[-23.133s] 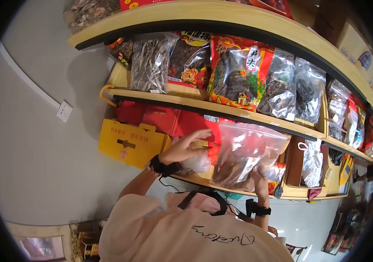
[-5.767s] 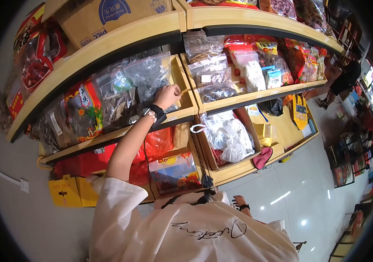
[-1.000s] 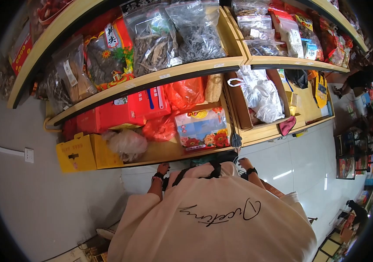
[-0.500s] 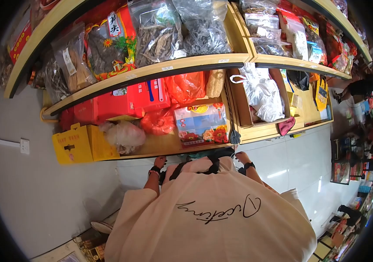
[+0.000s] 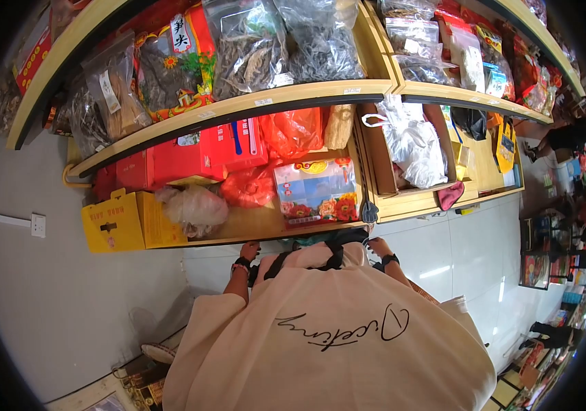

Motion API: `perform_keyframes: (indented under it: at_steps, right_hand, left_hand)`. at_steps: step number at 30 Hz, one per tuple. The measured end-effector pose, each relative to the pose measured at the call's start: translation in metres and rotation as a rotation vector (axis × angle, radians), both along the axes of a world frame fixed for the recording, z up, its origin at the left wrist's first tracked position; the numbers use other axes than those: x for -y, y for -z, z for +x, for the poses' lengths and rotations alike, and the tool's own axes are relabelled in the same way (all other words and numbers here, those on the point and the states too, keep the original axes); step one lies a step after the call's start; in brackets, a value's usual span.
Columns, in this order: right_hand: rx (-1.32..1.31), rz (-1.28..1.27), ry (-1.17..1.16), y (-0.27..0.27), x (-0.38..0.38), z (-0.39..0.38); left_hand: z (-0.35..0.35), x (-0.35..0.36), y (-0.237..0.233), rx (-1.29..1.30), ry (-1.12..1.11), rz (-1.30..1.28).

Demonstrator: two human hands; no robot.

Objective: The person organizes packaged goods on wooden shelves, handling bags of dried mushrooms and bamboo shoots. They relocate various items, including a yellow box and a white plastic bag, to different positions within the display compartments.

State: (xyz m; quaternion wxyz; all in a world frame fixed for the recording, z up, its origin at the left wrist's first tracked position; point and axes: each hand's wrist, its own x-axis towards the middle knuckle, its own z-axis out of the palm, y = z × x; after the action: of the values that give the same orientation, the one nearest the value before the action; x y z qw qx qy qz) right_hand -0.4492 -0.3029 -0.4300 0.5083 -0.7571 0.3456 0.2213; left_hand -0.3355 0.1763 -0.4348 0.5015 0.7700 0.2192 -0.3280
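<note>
My left hand (image 5: 250, 251), with a black band at the wrist, is curled closed just below the lower shelf's front edge. My right hand (image 5: 378, 247), also banded at the wrist, has its fingers drawn together beside dark fabric (image 5: 348, 238) at my front. What either hand holds, if anything, is too small to make out. Between them lies my light shirt (image 5: 375, 356) with black script, crossed by black straps (image 5: 335, 257). Above the hands, the lower shelf (image 5: 238, 235) bears a flowered clear bag (image 5: 317, 192), a red plastic bag (image 5: 247, 187) and a yellow box (image 5: 113, 222).
The upper shelf (image 5: 238, 109) holds packaged dried goods (image 5: 248, 58). An open carton (image 5: 385, 161) with a white bag (image 5: 420, 154) stands to the right. A grey wall (image 5: 26, 288) is at the left. A person (image 5: 570, 137) appears at the far right.
Both hands and the straps appear slightly higher in the view, and the shelves have shifted up a little. The hands' closed pose looks the same.
</note>
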Motion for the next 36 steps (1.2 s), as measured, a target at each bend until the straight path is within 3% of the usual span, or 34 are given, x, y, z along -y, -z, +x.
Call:
perform_keyframes:
  at_steps: [5, 8, 14, 20, 34, 36]
  right_hand:
    - [-0.064, -0.034, -0.057, -0.016, -0.006, -0.001]
    - [0.005, -0.125, -0.12, 0.012, 0.0, -0.007]
    - [0.019, -0.183, -0.19, 0.015, 0.004, -0.011]
    - [-0.137, -0.349, -0.361, -0.05, -0.007, -0.002]
    - [-0.059, -0.289, -0.283, -0.036, -0.011, -0.005]
    - [0.061, -0.344, -0.305, -0.037, -0.013, -0.008]
  left_hand:
    - [-0.002, 0.001, -0.005, 0.001, -0.024, 0.006]
    - [-0.001, -0.001, -0.004, -0.016, -0.003, 0.001]
    - [0.0, -0.003, 0.0, -0.002, 0.02, -0.026]
    - [0.003, -0.002, 0.002, 0.011, -0.012, -0.016]
    - [0.003, -0.007, 0.001, -0.005, 0.003, -0.013]
    - [0.003, -0.007, 0.002, -0.013, -0.005, -0.004]
